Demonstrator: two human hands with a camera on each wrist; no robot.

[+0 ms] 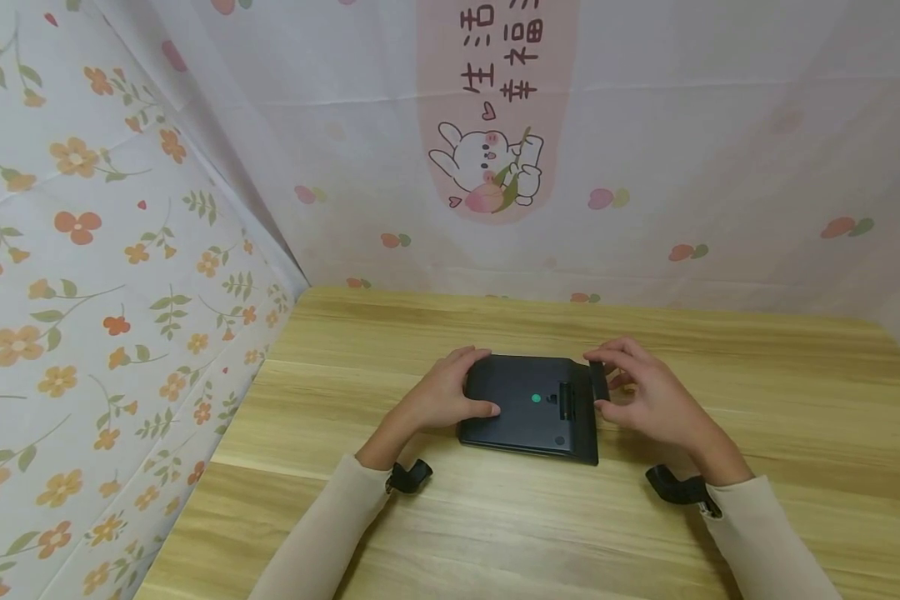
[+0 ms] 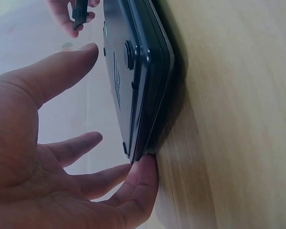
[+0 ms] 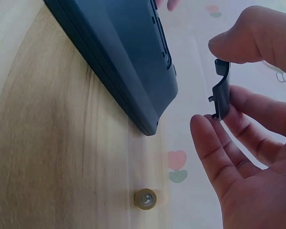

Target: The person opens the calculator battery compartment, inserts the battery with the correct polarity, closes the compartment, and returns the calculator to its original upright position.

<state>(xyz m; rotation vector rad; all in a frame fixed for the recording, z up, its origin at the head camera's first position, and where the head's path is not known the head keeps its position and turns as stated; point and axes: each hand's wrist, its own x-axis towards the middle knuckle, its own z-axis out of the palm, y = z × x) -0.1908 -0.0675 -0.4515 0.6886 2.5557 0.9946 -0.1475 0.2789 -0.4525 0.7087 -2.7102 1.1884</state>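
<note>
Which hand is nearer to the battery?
Right. The right hand is at the same end of the black device as the battery; the left hand holds the opposite end.

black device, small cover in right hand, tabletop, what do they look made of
Black device: probably plastic, matte to satin; moulded recess shows.
Small cover: likely thin, dull plastic; small tabs project.
Tabletop: wood or laminate, softly glossy; streaky grain shows.

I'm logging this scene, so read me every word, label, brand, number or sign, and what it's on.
"生活" on the pink panel of the hanging cloth, sideways.
"幸福" beside it, same panel, sideways; next character cut off, unreadable.
None legible on the black device or battery.
</note>
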